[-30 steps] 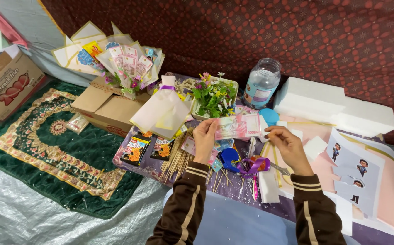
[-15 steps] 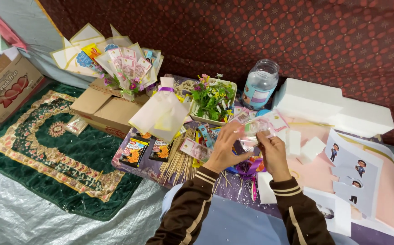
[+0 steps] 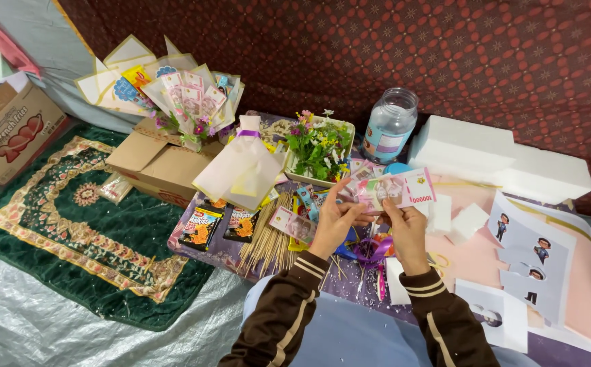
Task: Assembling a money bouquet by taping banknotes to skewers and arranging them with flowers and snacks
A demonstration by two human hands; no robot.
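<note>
Both my hands hold a small stack of pink paper banknotes (image 3: pixel 397 190) above the low craft table. My left hand (image 3: pixel 335 219) grips the stack's left end with thumb and fingers. My right hand (image 3: pixel 406 228) pinches it from below near the middle. Under my hands lie a bundle of thin wooden skewers (image 3: pixel 268 241), a purple ribbon (image 3: pixel 375 250) and another pink note (image 3: pixel 292 224) flat on the purple patterned cloth. Brown sleeves with tan stripes cover both my forearms.
A tray of small flowers (image 3: pixel 319 146), a plastic jar (image 3: pixel 391 124), white foam blocks (image 3: pixel 499 160), snack packets (image 3: pixel 217 228), a cardboard box (image 3: pixel 156 163) with a paper bouquet (image 3: pixel 190 98), cut-out figure sheets (image 3: pixel 533 261), a green patterned rug (image 3: pixel 78 224), another carton (image 3: pixel 10 132).
My hands have drawn closer together on the notes and lifted them slightly. The stack now sits more to the right, fanned out between both hands.
</note>
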